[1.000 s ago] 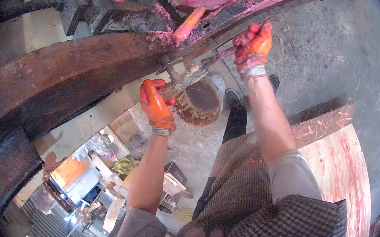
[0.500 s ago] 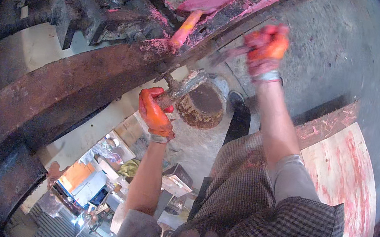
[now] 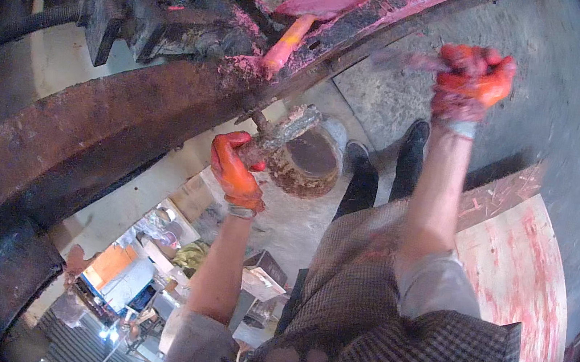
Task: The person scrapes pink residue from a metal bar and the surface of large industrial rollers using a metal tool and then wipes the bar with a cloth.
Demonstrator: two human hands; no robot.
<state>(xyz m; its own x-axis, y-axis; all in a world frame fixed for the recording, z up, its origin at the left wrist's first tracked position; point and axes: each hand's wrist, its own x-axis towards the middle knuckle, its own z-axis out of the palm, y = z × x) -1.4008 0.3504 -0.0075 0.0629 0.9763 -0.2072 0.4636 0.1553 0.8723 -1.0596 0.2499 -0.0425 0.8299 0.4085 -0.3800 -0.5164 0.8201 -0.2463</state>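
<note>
My left hand, in an orange glove, grips the lower end of a rusty crusted metal rod. The rod slants up to the underside of a large rusty machine beam. My right hand, also gloved in orange, is raised to the right of the beam's pink-stained rail. Its fist is closed on a thin grey tool that is blurred by motion. An orange-handled scraper with a pink blade lies on the machine above the rod.
A round rusty drum stands on the concrete floor below the rod, beside my dark shoes. A pink-stained wooden board lies at the right. Boxes and clutter fill the lower left.
My right hand has swung away from the pink rail to the right with its tool. My left hand has kept its grip on the rusty rod, shifting slightly lower.
</note>
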